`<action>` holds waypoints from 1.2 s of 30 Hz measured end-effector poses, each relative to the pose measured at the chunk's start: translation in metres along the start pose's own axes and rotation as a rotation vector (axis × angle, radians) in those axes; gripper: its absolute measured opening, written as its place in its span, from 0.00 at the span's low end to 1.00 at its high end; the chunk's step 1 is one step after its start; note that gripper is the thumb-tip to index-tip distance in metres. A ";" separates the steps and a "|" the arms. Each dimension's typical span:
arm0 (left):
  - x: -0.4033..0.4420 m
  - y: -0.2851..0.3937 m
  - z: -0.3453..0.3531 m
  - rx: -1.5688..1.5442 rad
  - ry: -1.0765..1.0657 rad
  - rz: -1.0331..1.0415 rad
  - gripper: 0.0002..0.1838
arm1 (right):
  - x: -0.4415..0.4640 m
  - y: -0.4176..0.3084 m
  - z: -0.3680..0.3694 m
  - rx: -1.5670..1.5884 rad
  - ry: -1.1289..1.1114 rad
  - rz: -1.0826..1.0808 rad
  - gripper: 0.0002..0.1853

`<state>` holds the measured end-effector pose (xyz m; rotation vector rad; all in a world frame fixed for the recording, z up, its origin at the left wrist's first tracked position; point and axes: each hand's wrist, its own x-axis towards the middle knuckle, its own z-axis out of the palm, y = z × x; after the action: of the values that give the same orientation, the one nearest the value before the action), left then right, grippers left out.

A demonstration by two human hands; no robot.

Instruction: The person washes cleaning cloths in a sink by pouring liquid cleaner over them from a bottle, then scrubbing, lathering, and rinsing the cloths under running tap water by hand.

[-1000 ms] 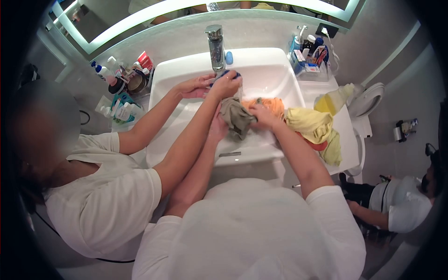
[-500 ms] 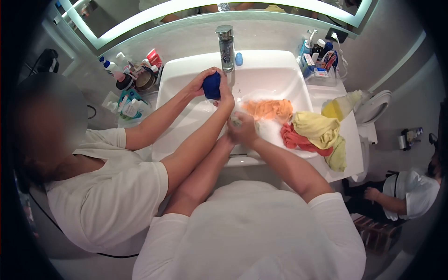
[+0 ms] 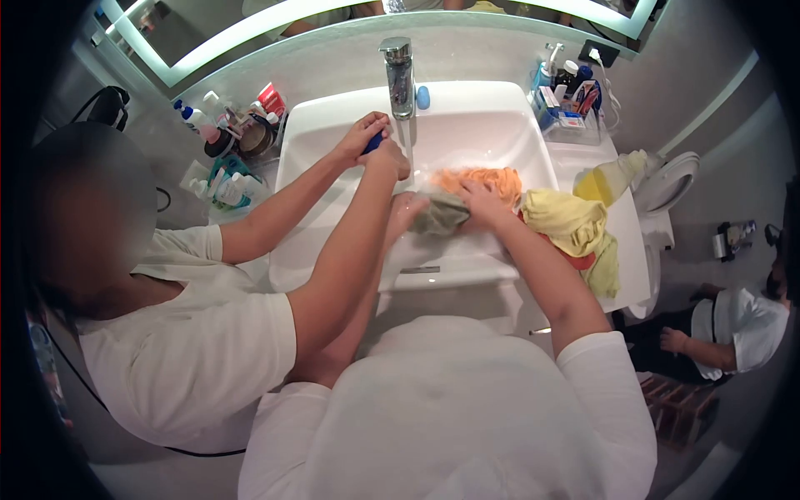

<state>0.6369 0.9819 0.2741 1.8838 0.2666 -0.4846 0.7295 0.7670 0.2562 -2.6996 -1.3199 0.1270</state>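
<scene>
A grey-green cloth (image 3: pixel 441 214) is stretched between my hands over the front of the white sink (image 3: pixel 333 242). My left hand (image 3: pixel 406 210) grips its left end, the fingers partly blurred. At the other end, my right hand (image 3: pixel 481 205) holds the cloth, close to an orange cloth (image 3: pixel 496 181) lying in the basin. Water runs from the faucet (image 3: pixel 400 79). Beside my left hand, a co-worker's two hands squeeze a dark blue cloth (image 3: pixel 372 143) near the stream. A yellow cloth (image 3: pixel 567 221) lies on the sink's right edge, over a red one (image 3: pixel 581 261).
Bottles and jars (image 3: pixel 237 133) stand left of the sink. Toiletries in a clear tray (image 3: pixel 569 125) and a bottle of yellow liquid (image 3: pixel 611 177) are at the right. The co-worker's arms cross in from the left. Another person (image 3: pixel 717 333) is at the far right.
My hands were bunched together around the cloth half a second ago; now they are apart with it spread between them. The co-worker's hands have closed further over the blue cloth.
</scene>
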 end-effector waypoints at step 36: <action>0.064 0.003 -0.001 -1.363 -0.350 0.200 0.18 | 0.038 -0.030 0.018 0.089 -0.028 0.103 0.28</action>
<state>0.6952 0.9789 0.2483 0.4761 0.1044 -0.3290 0.7267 0.8165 0.2426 -2.6990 -1.1538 0.2289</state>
